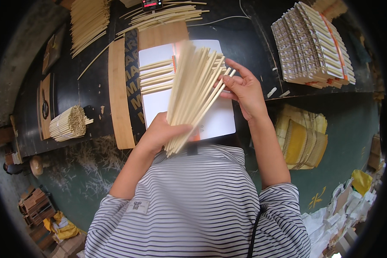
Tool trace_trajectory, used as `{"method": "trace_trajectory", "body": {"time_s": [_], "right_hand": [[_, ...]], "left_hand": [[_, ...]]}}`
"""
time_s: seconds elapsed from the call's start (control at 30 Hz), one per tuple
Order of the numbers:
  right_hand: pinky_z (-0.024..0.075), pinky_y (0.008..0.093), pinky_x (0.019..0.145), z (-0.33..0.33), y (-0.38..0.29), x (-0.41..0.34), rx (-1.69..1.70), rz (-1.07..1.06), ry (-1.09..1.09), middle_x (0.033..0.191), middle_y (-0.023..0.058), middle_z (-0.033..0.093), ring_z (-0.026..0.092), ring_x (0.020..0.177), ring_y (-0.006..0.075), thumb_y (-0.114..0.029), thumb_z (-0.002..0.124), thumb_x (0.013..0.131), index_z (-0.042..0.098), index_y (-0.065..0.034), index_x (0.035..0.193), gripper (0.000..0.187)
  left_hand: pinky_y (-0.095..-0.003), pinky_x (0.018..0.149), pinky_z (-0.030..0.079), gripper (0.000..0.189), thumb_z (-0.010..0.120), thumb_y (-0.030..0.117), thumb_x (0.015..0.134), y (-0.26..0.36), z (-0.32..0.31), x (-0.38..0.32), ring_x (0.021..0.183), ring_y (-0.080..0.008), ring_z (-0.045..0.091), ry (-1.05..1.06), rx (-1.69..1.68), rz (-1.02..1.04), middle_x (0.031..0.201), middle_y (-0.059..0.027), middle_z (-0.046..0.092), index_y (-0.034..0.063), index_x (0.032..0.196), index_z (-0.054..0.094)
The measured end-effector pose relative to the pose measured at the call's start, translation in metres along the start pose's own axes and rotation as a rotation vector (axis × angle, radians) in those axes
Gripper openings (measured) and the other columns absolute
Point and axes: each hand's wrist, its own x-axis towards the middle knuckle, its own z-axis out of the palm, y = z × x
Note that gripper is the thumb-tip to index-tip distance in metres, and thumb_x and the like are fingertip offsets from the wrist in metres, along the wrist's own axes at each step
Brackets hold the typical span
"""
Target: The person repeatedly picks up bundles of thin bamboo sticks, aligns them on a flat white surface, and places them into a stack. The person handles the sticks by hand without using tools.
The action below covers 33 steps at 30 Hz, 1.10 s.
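Observation:
My left hand [167,130] grips the lower end of a fanned bunch of thin wooden sticks [193,93], tilted up and to the right; its upper left part is blurred. At the bunch's right side, my right hand [242,85] pinches a stick or two between thumb and fingers, with the index finger extended. Beneath the bunch lies a white card sheet [158,108] with an orange-red band. Several pale sticks [156,76] lie crosswise on the left of that sheet, and more stick ends show at its right side, partly covered by the bunch.
A bamboo board [121,96] lies left of the sheet. A tied stick bundle [66,125] stands further left; loose sticks [167,16] and a phone [152,4] lie at the back. Stacked cards with sticks [312,48] are at right. Scraps cover parts of the floor.

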Motion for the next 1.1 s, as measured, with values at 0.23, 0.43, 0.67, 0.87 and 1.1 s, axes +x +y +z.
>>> {"method": "trace_trajectory", "body": {"time_s": [0.23, 0.43, 0.67, 0.87, 1.1], "right_hand": [[0.0588, 0.0224, 0.063, -0.006, 0.004, 0.005, 0.009, 0.044, 0.060, 0.095, 0.0094, 0.073, 0.071, 0.085, 0.0135, -0.009, 0.069, 0.091, 0.055, -0.0001, 0.126, 0.038], [0.0589, 0.0221, 0.062, -0.007, 0.007, 0.003, -0.009, 0.015, 0.106, 0.097, 0.0109, 0.073, 0.072, 0.087, 0.0157, -0.010, 0.068, 0.091, 0.053, 0.0017, 0.130, 0.043], [0.0608, 0.0247, 0.062, -0.016, 0.008, 0.009, 0.043, 0.044, 0.209, 0.105, 0.0164, 0.071, 0.073, 0.090, 0.0227, -0.010, 0.068, 0.092, 0.050, 0.0034, 0.133, 0.047], [0.0636, 0.0276, 0.067, -0.039, 0.009, 0.013, 0.051, -0.037, 0.329, 0.111, 0.0201, 0.068, 0.072, 0.093, 0.0264, -0.009, 0.065, 0.093, 0.050, 0.0038, 0.132, 0.044], [0.0638, 0.0300, 0.071, -0.077, -0.005, 0.004, 0.117, -0.283, 0.679, 0.115, 0.0181, 0.067, 0.071, 0.099, 0.0261, -0.011, 0.065, 0.094, 0.050, 0.0015, 0.132, 0.042]], "left_hand": [[-0.0286, 0.063, 0.059, 0.035, 0.073, 0.008, 0.082, 0.007, 0.006, 0.004, 0.073, -0.0190, 0.070, -0.072, -0.024, -0.050, 0.089, -0.0151, 0.070, -0.0078, 0.110, 0.062], [-0.0289, 0.063, 0.058, 0.032, 0.073, 0.008, 0.081, 0.004, 0.007, 0.010, 0.071, -0.0185, 0.069, -0.027, -0.018, -0.059, 0.087, -0.0153, 0.070, -0.0075, 0.108, 0.063], [-0.0275, 0.063, 0.058, 0.031, 0.073, 0.008, 0.082, 0.006, 0.003, 0.015, 0.068, -0.0166, 0.069, 0.116, -0.018, -0.058, 0.084, -0.0136, 0.070, -0.0059, 0.108, 0.064], [-0.0267, 0.063, 0.059, 0.026, 0.069, 0.004, 0.085, 0.006, -0.009, 0.020, 0.069, -0.0176, 0.070, 0.202, 0.001, -0.033, 0.086, -0.0171, 0.071, -0.0102, 0.106, 0.062], [-0.0285, 0.064, 0.061, 0.029, 0.060, -0.001, 0.087, 0.004, -0.010, 0.019, 0.070, -0.0224, 0.071, 0.314, -0.207, 0.097, 0.083, -0.0190, 0.069, -0.0112, 0.114, 0.057]]}}
